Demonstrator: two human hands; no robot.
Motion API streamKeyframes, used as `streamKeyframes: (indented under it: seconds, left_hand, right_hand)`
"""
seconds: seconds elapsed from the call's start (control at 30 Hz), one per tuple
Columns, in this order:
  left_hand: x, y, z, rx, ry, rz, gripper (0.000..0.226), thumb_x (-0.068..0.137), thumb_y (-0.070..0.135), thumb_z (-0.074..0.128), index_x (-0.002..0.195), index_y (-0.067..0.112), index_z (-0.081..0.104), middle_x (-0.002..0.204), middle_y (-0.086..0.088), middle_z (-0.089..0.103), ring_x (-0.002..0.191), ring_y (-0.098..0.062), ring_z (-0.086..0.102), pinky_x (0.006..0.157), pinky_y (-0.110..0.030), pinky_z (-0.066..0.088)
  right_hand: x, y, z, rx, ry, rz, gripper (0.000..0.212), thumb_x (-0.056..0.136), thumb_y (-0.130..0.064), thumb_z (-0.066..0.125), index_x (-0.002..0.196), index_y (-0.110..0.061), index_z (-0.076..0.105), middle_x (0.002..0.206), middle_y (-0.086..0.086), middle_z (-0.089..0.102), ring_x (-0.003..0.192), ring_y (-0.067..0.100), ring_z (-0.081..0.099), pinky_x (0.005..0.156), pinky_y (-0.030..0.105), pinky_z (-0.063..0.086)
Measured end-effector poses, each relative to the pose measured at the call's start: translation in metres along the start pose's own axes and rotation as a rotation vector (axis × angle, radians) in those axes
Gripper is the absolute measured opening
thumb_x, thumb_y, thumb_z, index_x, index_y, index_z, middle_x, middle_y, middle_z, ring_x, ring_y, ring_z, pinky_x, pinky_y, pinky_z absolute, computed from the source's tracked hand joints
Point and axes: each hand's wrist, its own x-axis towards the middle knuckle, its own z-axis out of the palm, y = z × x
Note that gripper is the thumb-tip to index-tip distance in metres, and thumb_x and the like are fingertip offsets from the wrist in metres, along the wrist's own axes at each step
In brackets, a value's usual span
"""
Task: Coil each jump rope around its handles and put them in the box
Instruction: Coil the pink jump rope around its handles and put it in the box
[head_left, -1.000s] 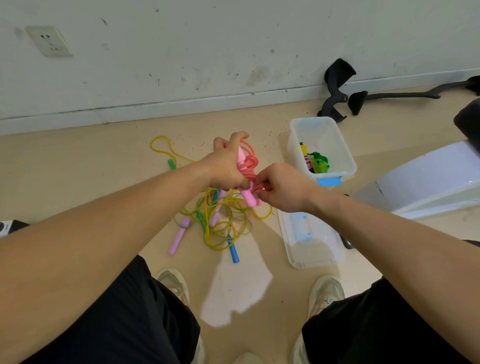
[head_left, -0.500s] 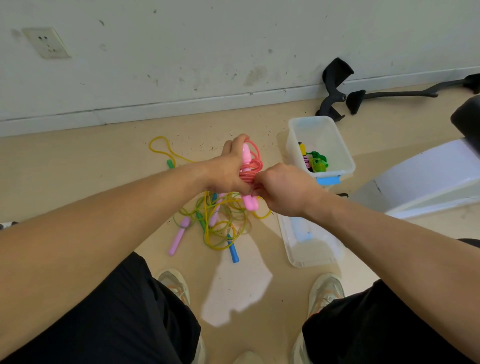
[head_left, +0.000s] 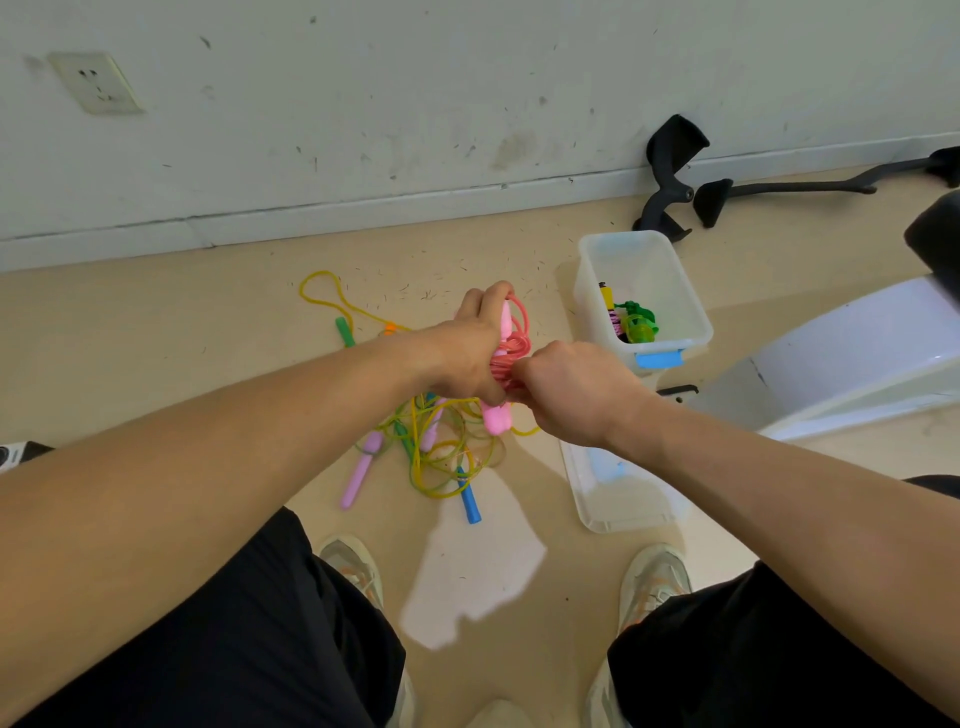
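Pink rope (head_left: 514, 340), coiled on handles: gripped by left hand (head_left: 467, 353); right hand (head_left: 566, 387) pinches its cord. Box (head_left: 691, 332) beside.

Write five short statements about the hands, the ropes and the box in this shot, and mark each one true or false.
1. The left hand and the right hand both hold the pink jump rope. True.
2. The box is empty. False: a coiled green rope already lies inside.
3. The lid sits on the box. False: it lies on the floor, nearer the person's feet.
4. A tangle of yellow rope lies on the floor below the hands. True.
5. The blue handle is in the right hand. False: it lies on the floor at the tangle's near edge.
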Motion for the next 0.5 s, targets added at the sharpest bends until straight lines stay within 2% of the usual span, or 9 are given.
streamKeyframes:
  seconds: [0.13, 0.27, 0.4, 0.5]
  left_hand:
    - [0.0, 0.002, -0.002, 0.031, 0.018, 0.023, 0.119, 0.069, 0.017, 0.081, 0.154, 0.022, -0.002, 0.149, -0.007, 0.015, 0.109, -0.036, 0.054, 0.09, -0.042, 0.05]
    - [0.002, 0.004, -0.001, 0.04, 0.021, 0.04, 0.118, 0.071, 0.018, 0.081, 0.154, 0.02, -0.003, 0.151, -0.008, 0.014, 0.112, -0.036, 0.053, 0.091, -0.041, 0.049]
    - [0.001, 0.007, 0.004, -0.02, 0.106, 0.081, 0.113, 0.067, 0.019, 0.082, 0.152, 0.018, 0.007, 0.147, -0.008, 0.019, 0.113, -0.036, 0.054, 0.093, -0.043, 0.048]
    - [-0.001, 0.006, 0.006, -0.038, 0.112, 0.102, 0.11, 0.065, 0.021, 0.083, 0.15, 0.019, 0.013, 0.145, -0.006, 0.021, 0.114, -0.033, 0.055, 0.094, -0.043, 0.048]
  right_hand:
    - [-0.003, 0.0, -0.004, 0.068, 0.046, 0.049, 0.019, 0.098, -0.028, 0.049, 0.101, -0.018, 0.065, 0.09, 0.007, 0.064, 0.081, 0.032, 0.063, 0.057, 0.032, 0.038]
    - [-0.002, -0.001, -0.006, 0.259, 0.008, 0.132, 0.026, 0.096, -0.03, 0.051, 0.088, -0.01, 0.066, 0.083, 0.012, 0.064, 0.079, 0.035, 0.062, 0.06, 0.034, 0.045]
    - [-0.002, 0.004, -0.01, 0.518, -0.028, 0.269, 0.04, 0.095, -0.022, 0.057, 0.056, -0.018, 0.046, 0.055, 0.0, 0.045, 0.057, 0.021, 0.045, 0.049, 0.027, 0.031]
    - [-0.005, 0.005, -0.015, 0.531, -0.093, 0.269, 0.038, 0.093, -0.019, 0.057, 0.056, -0.013, 0.048, 0.054, 0.003, 0.043, 0.053, 0.019, 0.041, 0.047, 0.024, 0.028]
